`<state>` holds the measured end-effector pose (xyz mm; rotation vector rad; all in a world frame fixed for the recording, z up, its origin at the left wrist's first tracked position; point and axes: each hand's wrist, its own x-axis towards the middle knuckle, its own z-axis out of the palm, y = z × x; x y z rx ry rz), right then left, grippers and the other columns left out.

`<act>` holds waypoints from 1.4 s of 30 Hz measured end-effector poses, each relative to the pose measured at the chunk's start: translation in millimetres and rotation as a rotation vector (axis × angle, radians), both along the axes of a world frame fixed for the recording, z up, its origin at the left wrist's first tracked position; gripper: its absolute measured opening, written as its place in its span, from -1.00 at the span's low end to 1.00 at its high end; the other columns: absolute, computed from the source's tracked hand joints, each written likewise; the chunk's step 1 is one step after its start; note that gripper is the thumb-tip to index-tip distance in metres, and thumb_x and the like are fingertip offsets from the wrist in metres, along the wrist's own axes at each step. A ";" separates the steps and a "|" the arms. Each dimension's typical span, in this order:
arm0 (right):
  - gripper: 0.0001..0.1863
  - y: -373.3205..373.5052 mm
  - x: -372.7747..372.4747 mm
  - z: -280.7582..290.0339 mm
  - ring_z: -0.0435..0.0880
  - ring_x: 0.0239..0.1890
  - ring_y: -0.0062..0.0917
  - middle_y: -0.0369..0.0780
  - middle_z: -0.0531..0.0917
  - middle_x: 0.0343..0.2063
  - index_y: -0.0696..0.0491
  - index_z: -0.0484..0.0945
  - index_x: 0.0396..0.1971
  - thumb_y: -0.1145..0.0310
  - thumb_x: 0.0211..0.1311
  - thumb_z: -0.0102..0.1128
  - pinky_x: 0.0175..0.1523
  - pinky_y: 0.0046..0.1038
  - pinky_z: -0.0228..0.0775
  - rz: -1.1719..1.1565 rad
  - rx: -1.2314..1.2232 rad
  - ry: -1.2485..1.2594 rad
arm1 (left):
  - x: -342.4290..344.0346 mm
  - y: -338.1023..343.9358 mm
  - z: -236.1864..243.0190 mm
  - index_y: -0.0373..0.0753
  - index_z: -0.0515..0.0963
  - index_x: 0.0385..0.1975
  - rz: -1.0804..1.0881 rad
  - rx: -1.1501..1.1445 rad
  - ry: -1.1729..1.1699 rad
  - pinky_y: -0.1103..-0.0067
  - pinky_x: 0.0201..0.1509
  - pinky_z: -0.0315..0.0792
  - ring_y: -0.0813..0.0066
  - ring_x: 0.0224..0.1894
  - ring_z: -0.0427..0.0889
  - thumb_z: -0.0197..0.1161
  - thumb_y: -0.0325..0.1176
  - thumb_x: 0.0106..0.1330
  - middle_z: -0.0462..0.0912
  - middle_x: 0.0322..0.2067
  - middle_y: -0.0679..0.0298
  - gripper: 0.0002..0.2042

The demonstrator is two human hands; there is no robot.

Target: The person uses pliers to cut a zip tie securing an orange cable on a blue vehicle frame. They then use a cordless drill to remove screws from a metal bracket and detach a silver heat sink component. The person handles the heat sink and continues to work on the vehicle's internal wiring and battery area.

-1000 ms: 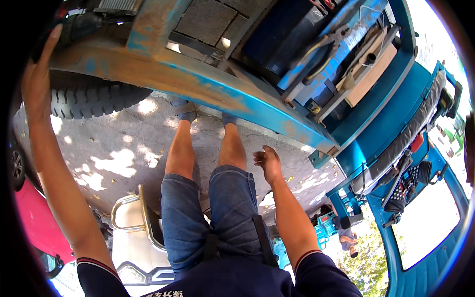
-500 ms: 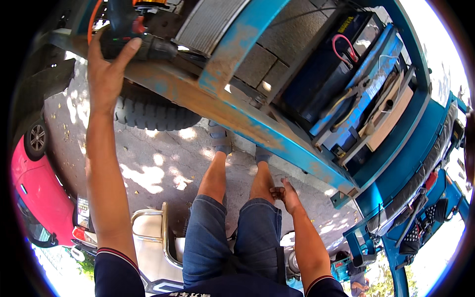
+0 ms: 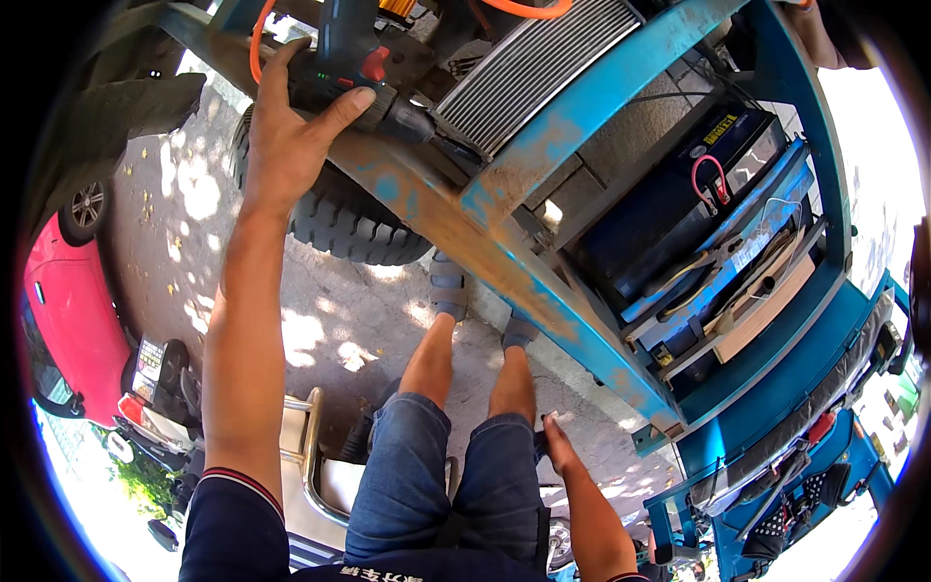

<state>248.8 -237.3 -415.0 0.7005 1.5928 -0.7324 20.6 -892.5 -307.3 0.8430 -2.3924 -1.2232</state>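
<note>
At the upper left, my left hand [image 3: 296, 136] grips the body of a dark cordless drill [image 3: 339, 82] that has a red switch. My thumb and fingers are wrapped on either side of it. The drill lies over the rusty blue metal frame [image 3: 407, 189], and its chuck points at a finned metal radiator [image 3: 533, 73]. My right hand [image 3: 558, 443] hangs low beside my right knee, apart from the frame. It shows edge-on with its fingers mostly hidden, so whether it holds anything is unclear.
A black battery [image 3: 669, 194] with a pink cable loop sits inside the frame. Pliers [image 3: 693, 276] rest beside it on a blue panel. A black tyre [image 3: 354, 228] is under the frame. Another person's arm [image 3: 815, 34] shows at upper right. A red car [image 3: 73, 320] stands left.
The view has shifted, so the frame and drill appear further right and lower. My left hand stays on the drill. My right hand has turned and dropped closer to my thigh.
</note>
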 end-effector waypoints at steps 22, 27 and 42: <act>-0.64 -578.5 -422.7 196.6 0.72 -0.19 -0.17 0.00 0.70 -0.24 0.27 0.62 -0.11 0.52 0.05 0.41 -0.10 -0.25 0.57 1.901 -0.851 1.387 | 16.0 -18.3 -19.4 -0.26 0.44 0.31 -0.012 -0.454 0.039 0.40 0.30 0.44 0.16 0.23 0.59 0.50 -0.17 0.25 0.57 0.22 0.03 -0.35; -0.63 -618.4 -409.4 162.7 0.72 -0.19 -0.16 0.00 0.69 -0.25 0.27 0.62 -0.11 0.51 0.04 0.42 -0.11 -0.25 0.57 2.125 -0.859 1.182 | 24.6 -1.8 -3.5 -0.24 0.46 0.27 0.061 -0.104 -0.114 0.34 0.35 0.37 0.06 0.24 0.54 0.48 -0.20 0.23 0.56 0.19 0.02 -0.39; -0.60 -629.9 -421.0 184.1 0.73 -0.21 -0.15 0.00 0.69 -0.27 0.26 0.62 -0.10 0.49 0.02 0.44 -0.13 -0.26 0.58 2.314 -0.685 1.078 | 5.5 0.0 -8.9 -0.36 0.30 0.34 0.056 -0.331 0.172 0.32 0.30 0.41 0.05 0.22 0.54 0.52 -0.34 0.22 0.52 0.18 -0.02 -0.29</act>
